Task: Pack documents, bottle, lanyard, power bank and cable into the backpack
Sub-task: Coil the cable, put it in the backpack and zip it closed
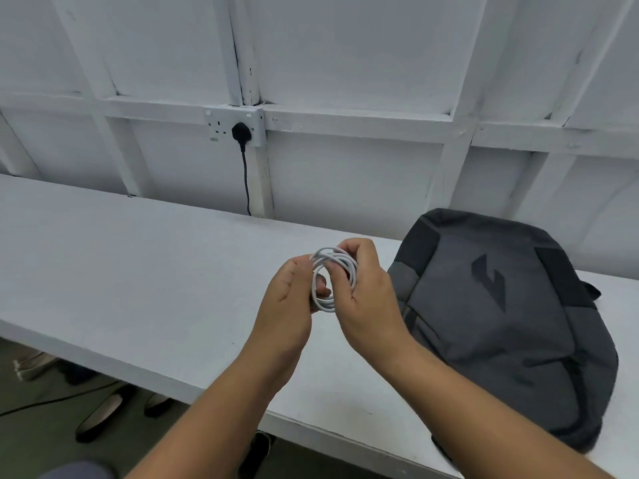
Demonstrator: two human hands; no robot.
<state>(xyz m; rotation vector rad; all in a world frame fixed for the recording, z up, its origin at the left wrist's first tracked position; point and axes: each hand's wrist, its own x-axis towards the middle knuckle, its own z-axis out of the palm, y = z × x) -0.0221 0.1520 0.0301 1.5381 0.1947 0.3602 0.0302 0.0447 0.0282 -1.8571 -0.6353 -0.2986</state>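
A white cable (333, 271) is wound into a small coil and held above the table between both hands. My left hand (288, 305) grips the coil's left side with its fingers curled round the loops. My right hand (366, 299) pinches the coil's right and top side. A dark grey backpack (501, 323) with a black logo lies flat on the table just right of my hands, its front face up. I cannot see documents, a bottle, a lanyard or a power bank.
The long white table (138, 271) runs from left to right along a white panelled wall. A double wall socket (235, 127) holds a black plug whose cord drops behind the table. Shoes (100, 414) lie on the floor below the table's near edge.
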